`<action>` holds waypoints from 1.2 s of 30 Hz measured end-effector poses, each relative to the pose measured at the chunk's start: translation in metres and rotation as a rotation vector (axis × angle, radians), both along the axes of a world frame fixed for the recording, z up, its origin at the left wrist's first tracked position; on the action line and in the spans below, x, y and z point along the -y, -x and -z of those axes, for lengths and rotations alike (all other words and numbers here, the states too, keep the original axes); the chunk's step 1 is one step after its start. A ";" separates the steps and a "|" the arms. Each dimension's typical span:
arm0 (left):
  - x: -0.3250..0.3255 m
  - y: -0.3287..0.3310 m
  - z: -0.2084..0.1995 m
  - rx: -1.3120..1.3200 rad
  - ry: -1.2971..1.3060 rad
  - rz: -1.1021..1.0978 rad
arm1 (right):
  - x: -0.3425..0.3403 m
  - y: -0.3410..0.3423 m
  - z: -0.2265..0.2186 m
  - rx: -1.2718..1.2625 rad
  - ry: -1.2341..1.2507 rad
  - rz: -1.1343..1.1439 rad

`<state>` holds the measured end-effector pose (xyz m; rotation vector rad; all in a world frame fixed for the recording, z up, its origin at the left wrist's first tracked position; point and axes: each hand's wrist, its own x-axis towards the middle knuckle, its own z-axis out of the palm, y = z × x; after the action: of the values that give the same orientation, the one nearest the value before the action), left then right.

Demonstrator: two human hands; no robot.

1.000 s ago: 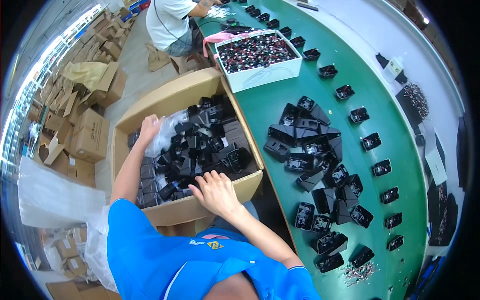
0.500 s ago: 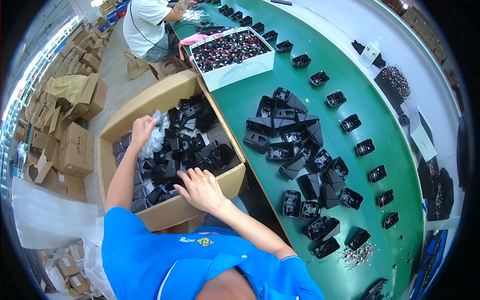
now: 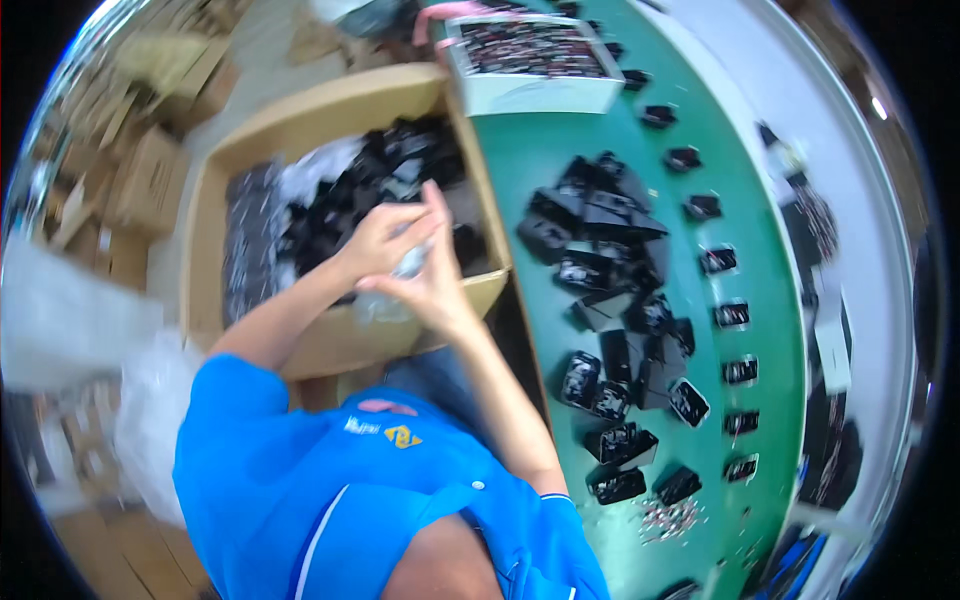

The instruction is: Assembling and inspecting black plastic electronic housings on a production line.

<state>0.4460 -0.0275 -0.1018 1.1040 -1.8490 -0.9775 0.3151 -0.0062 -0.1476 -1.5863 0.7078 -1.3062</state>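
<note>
My left hand (image 3: 385, 240) and my right hand (image 3: 438, 280) meet above the near right part of a big open cardboard box (image 3: 340, 350). Between them is a crumpled clear plastic bag (image 3: 412, 262), partly hidden by my fingers and smeared by motion. The left fingers are bent against it; the right hand has its thumb spread from its raised fingers, with plastic in the gap and hanging below the thumb. Inside the box lie loose black plastic housings (image 3: 400, 150), and wrapped dark pieces in rows (image 3: 252, 240) fill its left side.
Right of the box, a green table (image 3: 690, 350) carries a heap of black housings (image 3: 600, 215) and a line of housings with parts inside (image 3: 731, 314). A white box of wired parts (image 3: 540, 95) stands at the far end. Small wired pieces (image 3: 668, 520) lie near.
My left hand has brought the plastic from the box's left side toward the right. My right hand has lifted off the housings to meet it. The whole view has shifted.
</note>
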 end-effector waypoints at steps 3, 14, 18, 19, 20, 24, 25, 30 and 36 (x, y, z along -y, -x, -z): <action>-0.002 -0.019 0.004 -0.342 -0.279 0.156 | 0.007 0.009 -0.002 -0.167 0.002 -0.007; -0.074 -0.228 0.030 0.955 -0.190 0.217 | -0.012 -0.002 -0.016 -0.718 0.036 0.072; -0.085 -0.209 0.026 1.191 -0.144 0.351 | -0.016 0.001 -0.006 -0.688 0.127 0.157; -0.087 -0.214 0.036 1.233 -0.112 0.406 | -0.015 -0.002 -0.003 -0.726 0.095 0.145; -0.086 -0.222 0.045 1.274 -0.067 0.479 | -0.016 -0.003 -0.003 -0.736 0.140 0.156; -0.092 -0.203 0.047 1.220 -0.140 0.352 | -0.015 -0.005 0.009 -0.632 0.110 0.229; -0.099 -0.203 0.061 1.216 -0.092 0.178 | -0.014 -0.004 0.010 -0.642 0.072 0.179; -0.056 -0.176 0.026 0.893 -0.137 0.361 | -0.012 -0.013 0.028 -0.523 0.225 0.367; -0.017 -0.139 0.004 0.095 -0.353 -0.142 | -0.012 -0.012 0.038 -0.491 0.283 0.376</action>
<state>0.5852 -0.0106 -0.1063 1.4928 -1.6819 -1.2154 0.3275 0.0061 -0.1855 -2.1138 1.2119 -1.3318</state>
